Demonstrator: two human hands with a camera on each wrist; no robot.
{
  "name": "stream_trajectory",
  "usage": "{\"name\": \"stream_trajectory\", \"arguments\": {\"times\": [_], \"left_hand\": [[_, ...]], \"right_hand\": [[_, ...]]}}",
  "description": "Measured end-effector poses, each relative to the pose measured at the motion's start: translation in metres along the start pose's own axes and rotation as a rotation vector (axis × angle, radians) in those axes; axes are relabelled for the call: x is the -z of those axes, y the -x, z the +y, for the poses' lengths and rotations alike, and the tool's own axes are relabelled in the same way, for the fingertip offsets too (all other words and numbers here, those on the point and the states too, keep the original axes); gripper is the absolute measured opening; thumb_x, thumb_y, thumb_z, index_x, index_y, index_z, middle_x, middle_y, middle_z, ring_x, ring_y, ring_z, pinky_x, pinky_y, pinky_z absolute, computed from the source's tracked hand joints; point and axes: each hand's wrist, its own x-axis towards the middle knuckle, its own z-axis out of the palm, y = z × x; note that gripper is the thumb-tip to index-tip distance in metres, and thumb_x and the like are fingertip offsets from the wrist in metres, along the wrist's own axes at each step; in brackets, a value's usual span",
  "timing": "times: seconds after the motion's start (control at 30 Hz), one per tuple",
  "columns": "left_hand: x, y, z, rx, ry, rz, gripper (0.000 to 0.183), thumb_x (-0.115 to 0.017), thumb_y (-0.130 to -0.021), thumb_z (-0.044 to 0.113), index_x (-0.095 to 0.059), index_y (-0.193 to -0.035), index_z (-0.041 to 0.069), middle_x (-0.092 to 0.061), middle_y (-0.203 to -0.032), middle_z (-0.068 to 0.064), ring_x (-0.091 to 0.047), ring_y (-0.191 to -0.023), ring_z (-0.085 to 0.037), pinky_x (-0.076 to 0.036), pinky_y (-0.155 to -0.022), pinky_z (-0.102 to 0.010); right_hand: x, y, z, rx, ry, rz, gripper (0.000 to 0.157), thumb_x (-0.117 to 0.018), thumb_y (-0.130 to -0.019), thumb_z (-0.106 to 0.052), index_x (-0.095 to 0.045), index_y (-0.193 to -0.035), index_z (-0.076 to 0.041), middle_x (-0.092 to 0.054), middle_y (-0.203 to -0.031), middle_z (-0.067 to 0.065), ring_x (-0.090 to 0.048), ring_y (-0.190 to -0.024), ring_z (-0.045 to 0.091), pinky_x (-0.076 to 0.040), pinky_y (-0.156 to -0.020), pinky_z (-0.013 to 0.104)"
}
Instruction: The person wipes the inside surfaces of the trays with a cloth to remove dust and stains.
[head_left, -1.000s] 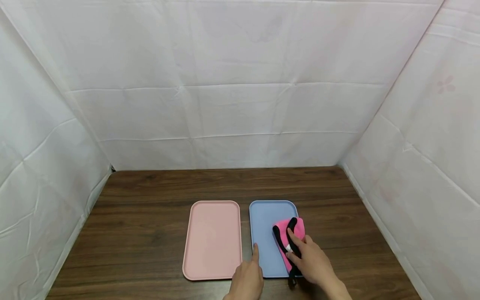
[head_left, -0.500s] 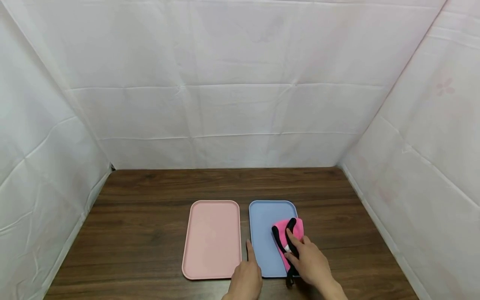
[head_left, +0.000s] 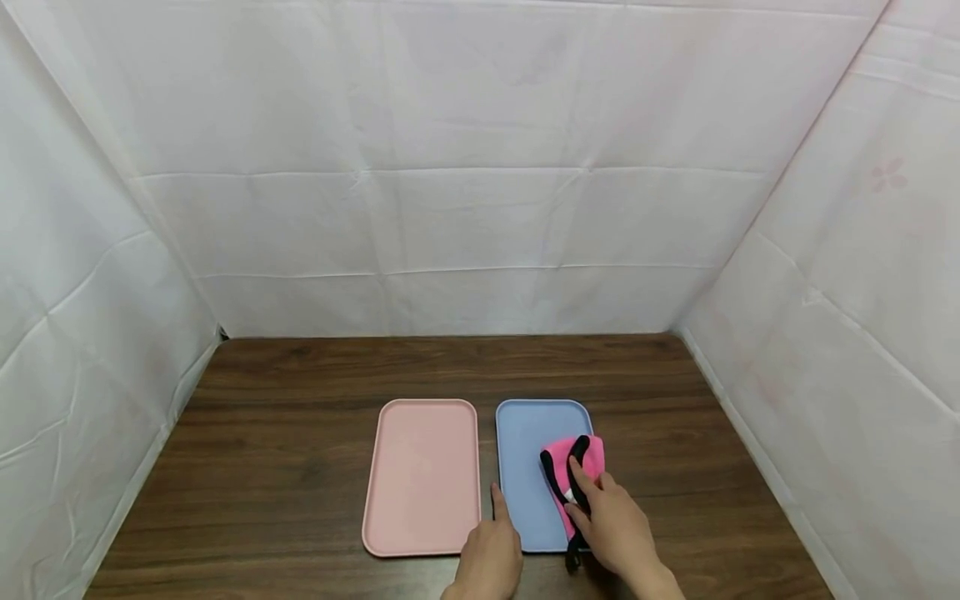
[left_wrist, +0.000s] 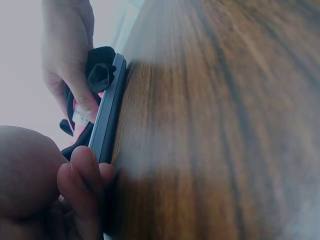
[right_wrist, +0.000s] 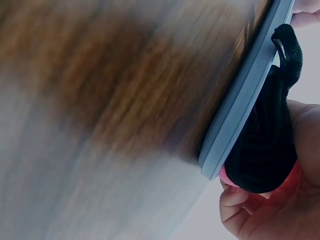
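A folded pink cloth [head_left: 594, 454] with black edging, a white label and a black loop lies on the right side of the blue tray [head_left: 528, 433]. My right hand [head_left: 618, 525] grips it from the right; in the right wrist view, curled fingers reach around the black bundle [right_wrist: 262, 145]. The loop hangs over the tray's near rim. My left hand [head_left: 491, 552] is at the near left corner of the blue tray, index finger straight along the gap between the trays. Its other fingers [left_wrist: 82, 175] are bent beside the tray rim; whether they touch it is unclear.
A pink tray [head_left: 423, 475] with nothing on it lies left of the blue one, a narrow gap apart. Both stand on a dark wooden table [head_left: 285, 433]. White fabric walls [head_left: 480, 217] close off the back and both sides.
My left index finger has shifted left, from the blue tray's edge into the gap between the trays. The right hand and the cloth show hardly any movement.
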Motion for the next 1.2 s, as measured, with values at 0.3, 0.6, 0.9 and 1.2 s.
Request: {"name": "stream_trajectory", "arguments": {"times": [0.3,0.6,0.9,1.2], "left_hand": [[0.0,-0.001,0.0,-0.011,-0.007,0.0,0.067,-0.064,-0.091,0.002,-0.037,-0.149,-0.018,-0.052,-0.05,-0.008,-0.048,-0.041,-0.015,-0.037,-0.038,-0.032],[0.002,-0.002,-0.001,-0.023,0.006,-0.035,0.066,-0.063,-0.094,0.002,-0.035,-0.149,-0.02,-0.05,-0.049,-0.004,-0.047,-0.039,-0.013,-0.034,-0.035,-0.028],[0.001,-0.003,-0.002,-0.006,0.022,-0.064,0.067,-0.062,-0.094,0.003,-0.034,-0.151,-0.018,-0.049,-0.048,-0.004,-0.047,-0.039,-0.013,-0.035,-0.037,-0.03],[0.001,-0.005,0.0,0.026,0.016,-0.09,0.07,-0.064,-0.095,0.005,-0.032,-0.153,-0.016,-0.049,-0.049,-0.004,-0.049,-0.041,-0.016,-0.039,-0.039,-0.035]], "right_hand": [[-0.005,0.001,-0.007,0.013,0.014,0.018,0.064,-0.076,-0.094,-0.033,-0.053,-0.153,-0.024,-0.056,-0.092,0.008,-0.048,-0.069,0.018,-0.042,-0.059,0.036],[-0.008,0.0,-0.017,0.012,0.013,0.008,0.065,-0.076,-0.094,-0.034,-0.052,-0.154,-0.025,-0.052,-0.09,0.005,-0.045,-0.069,0.017,-0.04,-0.059,0.034],[-0.014,0.002,-0.027,0.071,0.008,0.061,0.064,-0.077,-0.093,-0.033,-0.055,-0.151,-0.022,-0.055,-0.091,0.006,-0.047,-0.069,0.016,-0.044,-0.061,0.037],[-0.015,0.004,-0.044,0.112,0.011,0.091,0.064,-0.077,-0.092,-0.031,-0.055,-0.152,-0.021,-0.051,-0.086,0.004,-0.045,-0.067,0.014,-0.041,-0.058,0.034]]}}
